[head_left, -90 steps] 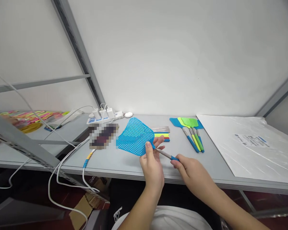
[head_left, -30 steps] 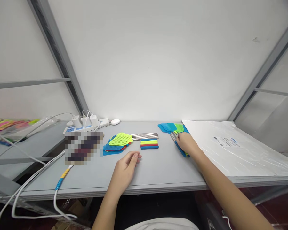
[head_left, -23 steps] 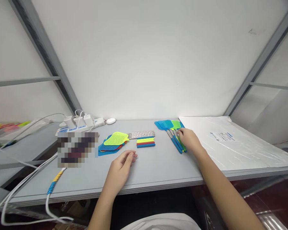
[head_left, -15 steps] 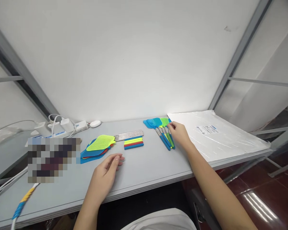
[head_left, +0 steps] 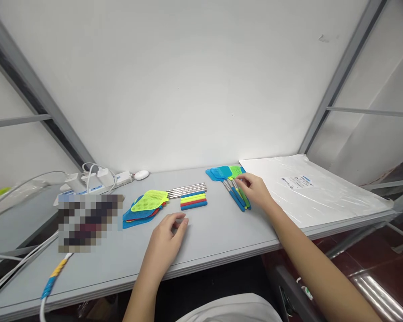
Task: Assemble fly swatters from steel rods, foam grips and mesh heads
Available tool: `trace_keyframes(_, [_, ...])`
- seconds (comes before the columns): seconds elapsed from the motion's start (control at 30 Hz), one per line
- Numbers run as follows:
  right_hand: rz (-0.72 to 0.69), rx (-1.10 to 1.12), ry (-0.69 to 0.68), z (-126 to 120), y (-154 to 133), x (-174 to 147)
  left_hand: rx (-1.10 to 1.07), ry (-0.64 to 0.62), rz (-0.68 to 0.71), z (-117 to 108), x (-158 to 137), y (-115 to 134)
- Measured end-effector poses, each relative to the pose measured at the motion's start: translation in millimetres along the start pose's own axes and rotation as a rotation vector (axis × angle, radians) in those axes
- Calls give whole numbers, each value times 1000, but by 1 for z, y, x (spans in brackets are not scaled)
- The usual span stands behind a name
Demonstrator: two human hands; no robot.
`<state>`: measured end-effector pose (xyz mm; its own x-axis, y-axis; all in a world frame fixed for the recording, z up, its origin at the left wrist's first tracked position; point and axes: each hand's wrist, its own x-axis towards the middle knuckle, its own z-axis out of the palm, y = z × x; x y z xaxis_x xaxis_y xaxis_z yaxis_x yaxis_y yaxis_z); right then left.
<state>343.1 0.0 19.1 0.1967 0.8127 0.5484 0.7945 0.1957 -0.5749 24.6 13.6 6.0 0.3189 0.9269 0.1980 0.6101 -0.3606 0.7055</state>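
My right hand [head_left: 252,188] is at the right-hand group of assembled fly swatters [head_left: 225,171], its fingertips closed around the metal rod of a green one. Blue and green handles [head_left: 235,199] of this group fan toward me. My left hand [head_left: 168,237] hovers over the front of the table, empty, thumb apart from its curled fingers. Ahead of it lie loose handle grips [head_left: 193,202] in blue, yellow and red, side by side. Behind them is a row of metal rods [head_left: 187,190]. To their left sits a stack of mesh swatter heads [head_left: 149,201], yellow-green on top.
A white plastic-wrapped board [head_left: 309,188] covers the table's right end. At the back left are a power strip [head_left: 122,179] with chargers and a white oval device [head_left: 141,175]. A blurred-out object [head_left: 90,223] and a wrapped cable [head_left: 53,277] lie on the left.
My left hand has moved right and its fingers have curled somewhat. My right hand stays at the same swatters, which look nearly unmoved. The whole view has shifted slightly.
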Motion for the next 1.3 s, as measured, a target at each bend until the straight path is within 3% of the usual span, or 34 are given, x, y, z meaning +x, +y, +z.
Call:
trace_keyframes(0.13, [-29,15,-80,-16,8,-39,7,-30,68,9,0,6])
trace_keyframes(0.23, [-19,18,-134,-24,12,-62,-34,-70,141,32,4,21])
trace_keyframes(0.37, [-2,44,-212,-22,17,-66,22,-99,321,80,14,58])
trace_keyframes(0.57, [3,61,-231,-16,26,-62,241,-202,357,130,35,102])
trace_keyframes(0.73, [-15,59,-236,-15,29,-61,227,-255,364,139,47,105])
trace_keyframes(1.3, [-16,66,-207,-19,25,-61,150,-181,453,139,56,97])
